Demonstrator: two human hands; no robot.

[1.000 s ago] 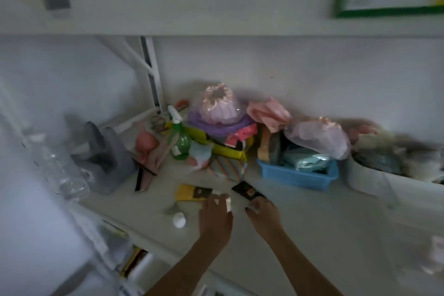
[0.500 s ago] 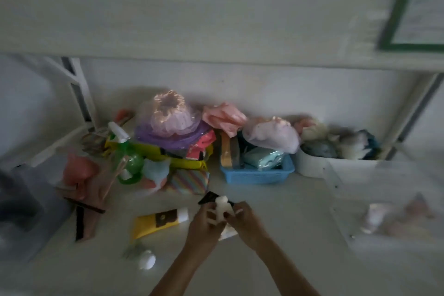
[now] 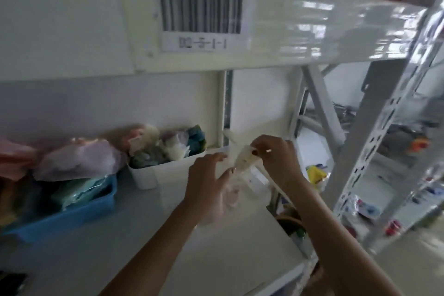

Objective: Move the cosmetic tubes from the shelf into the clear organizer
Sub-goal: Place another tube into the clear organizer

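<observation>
Over the clear organizer [image 3: 242,182] at the shelf's [image 3: 144,211] right end, the right hand [image 3: 276,158] pinches a pale tube [image 3: 245,158] tip-down, left hand [image 3: 206,182] open beside it — drop-in looks imminent, remaining tubes out of view.

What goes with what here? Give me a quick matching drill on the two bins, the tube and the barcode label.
1. blue bin
2. white bin
3. pale tube
4. barcode label

A. on the front of the upper shelf
B. far left on the shelf
C. held in the right hand
D. between the blue bin and the hands

Pairs: 1-B, 2-D, 3-C, 4-A
</observation>
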